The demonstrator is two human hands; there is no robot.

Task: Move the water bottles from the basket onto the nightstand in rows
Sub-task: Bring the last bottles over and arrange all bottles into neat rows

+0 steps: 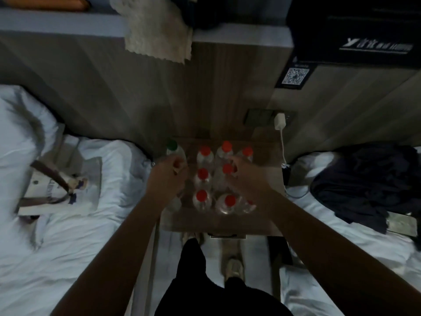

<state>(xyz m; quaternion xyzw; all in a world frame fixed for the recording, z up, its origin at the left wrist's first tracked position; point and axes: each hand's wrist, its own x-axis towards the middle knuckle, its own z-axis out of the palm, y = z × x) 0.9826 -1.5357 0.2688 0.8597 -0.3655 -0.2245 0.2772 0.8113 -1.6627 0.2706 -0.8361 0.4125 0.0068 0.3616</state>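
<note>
dim light covers a narrow gap between two white beds, where a wooden nightstand [218,222] stands at twelve o'clock from the person's feet. nearest on its top, a front row of red-capped water bottles [202,198] stands upright, touching side by side; a middle row and a back row stand behind. at ten o'clock of the group a green-capped bottle [173,149] stands at the left rear corner. no basket shows in view.

the left hand [167,176] is curled over the green-capped bottle's shoulder, fingers closed, though blur hides whether they press it. the right hand [245,176] reaches over the right column, fingers bent near a middle bottle; whether it clasps one cannot be told.

judging by the filled rows, the task looks close to its end: the step in hand seems to be squaring up the columns. the next move likely calls for small nudges, since the bottles are packed tight and could topple.

farther off, at two o'clock, a white charger [279,121] sits in a wall socket. above it a dark sign [296,75] bears a qr code, and a black bag [373,45] carries pale lettering opening with "y", otherwise too blurred to read.
</note>
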